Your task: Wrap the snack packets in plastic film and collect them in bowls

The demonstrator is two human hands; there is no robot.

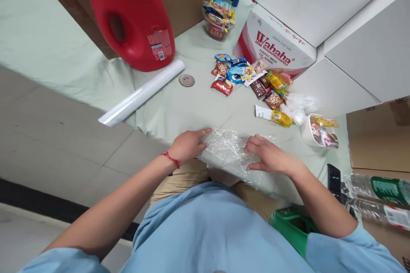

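Note:
A crumpled sheet of clear plastic film [226,147] lies along the table's front edge, between my two hands. My left hand [187,145], with a red cord bracelet at the wrist, is closed at the film's left edge; its fingertips are partly hidden. On the other side, my right hand [267,153] rests over the film with fingers bent and the thumb held apart from them. Beyond the hands, a loose pile of wrapped snacks [235,70] spreads over the green tablecloth [192,108].
At left are a red detergent bottle [134,21], a white roll [144,94] and a round brown disc [186,80]. Behind stand a snack-filled clear bowl [218,30] and a Wahaha box [272,42]. A white snack cup [309,132], phone [334,179] and plastic bottles [368,211] are at right.

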